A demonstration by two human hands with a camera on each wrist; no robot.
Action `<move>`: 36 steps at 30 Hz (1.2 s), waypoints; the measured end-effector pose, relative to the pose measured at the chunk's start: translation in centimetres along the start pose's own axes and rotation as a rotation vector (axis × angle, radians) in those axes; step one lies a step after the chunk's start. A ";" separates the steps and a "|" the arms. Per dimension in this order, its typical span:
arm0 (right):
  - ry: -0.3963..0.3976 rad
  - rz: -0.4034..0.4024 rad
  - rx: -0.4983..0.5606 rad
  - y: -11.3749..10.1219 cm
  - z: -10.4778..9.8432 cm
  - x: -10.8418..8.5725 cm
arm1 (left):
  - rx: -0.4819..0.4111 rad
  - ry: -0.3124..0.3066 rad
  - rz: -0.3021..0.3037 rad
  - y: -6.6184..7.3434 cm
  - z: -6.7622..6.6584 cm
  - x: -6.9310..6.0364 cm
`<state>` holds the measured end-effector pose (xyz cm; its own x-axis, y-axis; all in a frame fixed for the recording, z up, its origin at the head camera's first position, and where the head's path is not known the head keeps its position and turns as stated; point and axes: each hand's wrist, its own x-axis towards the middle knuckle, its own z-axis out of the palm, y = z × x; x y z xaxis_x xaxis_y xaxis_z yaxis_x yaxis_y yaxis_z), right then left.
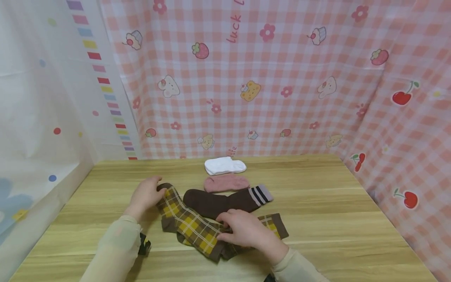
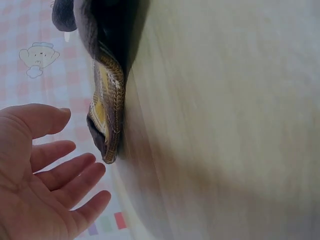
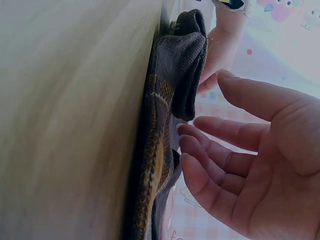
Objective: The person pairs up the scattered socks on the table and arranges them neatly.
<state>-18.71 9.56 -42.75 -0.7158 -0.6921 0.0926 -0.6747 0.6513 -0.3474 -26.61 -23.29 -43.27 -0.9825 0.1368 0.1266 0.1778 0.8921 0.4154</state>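
Observation:
A yellow-and-brown plaid sock [image 1: 192, 225] lies slanted across the front of the table. Beside its toe end is my left hand [image 1: 144, 196], its fingers relaxed and apart from the cloth in the left wrist view. A second plaid sock [image 1: 273, 223] reaches out to the right, partly hidden under my right hand [image 1: 246, 231]. That hand hovers close over the fabric with loosely bent fingers. The right wrist view shows nothing between its thumb and fingers, and the brown cuff [image 3: 182, 55] of a plaid sock stands near the fingertips.
Behind the plaid pair lies a dark brown sock [image 1: 211, 201] with a striped cuff. Farther back are a pink sock [image 1: 225, 183] and white socks [image 1: 223, 166]. Patterned curtains [image 1: 232, 78] enclose the wooden table [image 1: 327, 243] at the back and sides.

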 end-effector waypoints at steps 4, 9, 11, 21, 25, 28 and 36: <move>-0.005 0.021 0.005 -0.2 0.1 0.0 | -0.054 -0.006 -0.021 -0.2 0.1 0.0; -0.023 0.044 0.005 -0.5 0.2 0.2 | -0.103 -0.012 -0.045 -0.8 0.2 -0.1; -0.028 0.045 0.002 -0.5 0.2 0.2 | -0.108 -0.017 -0.056 -0.9 0.2 -0.1; -0.075 0.047 0.006 -0.5 0.2 0.3 | -0.097 -0.015 -0.062 -0.9 0.2 0.2; -0.102 0.057 0.022 -0.4 0.1 0.4 | -0.089 -0.018 -0.069 -0.9 0.3 0.4; -0.125 0.064 0.036 -0.3 0.0 0.6 | -0.091 -0.018 -0.077 -1.0 0.4 0.5; -0.157 0.066 0.125 0.4 -0.1 1.1 | -0.073 -0.011 -0.098 -1.3 0.7 0.8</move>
<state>-19.72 9.06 -42.72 -0.7141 -0.6957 -0.0772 -0.5928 0.6597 -0.4620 -27.68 -24.06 -44.36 -0.9958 0.0555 0.0728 0.0842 0.8676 0.4900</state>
